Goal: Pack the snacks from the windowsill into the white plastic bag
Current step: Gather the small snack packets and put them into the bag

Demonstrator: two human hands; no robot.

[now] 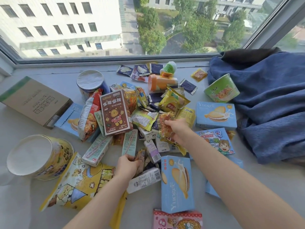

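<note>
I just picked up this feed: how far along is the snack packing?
Nothing looks packed yet, and no white plastic bag is in view. In hand: the right hand grips an orange-and-yellow snack packet, and the left hand has its grip on a small packet in the pile. Left: nearly everything, including the brown bear box, the green noodle bowl and the blue biscuit boxes on the windowsill.

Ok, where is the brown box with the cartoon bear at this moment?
In the head view the brown bear box stands propped on the snack pile left of centre on the windowsill, between the red-and-white chip bag and the yellow packets, below the foil-topped can.
</note>
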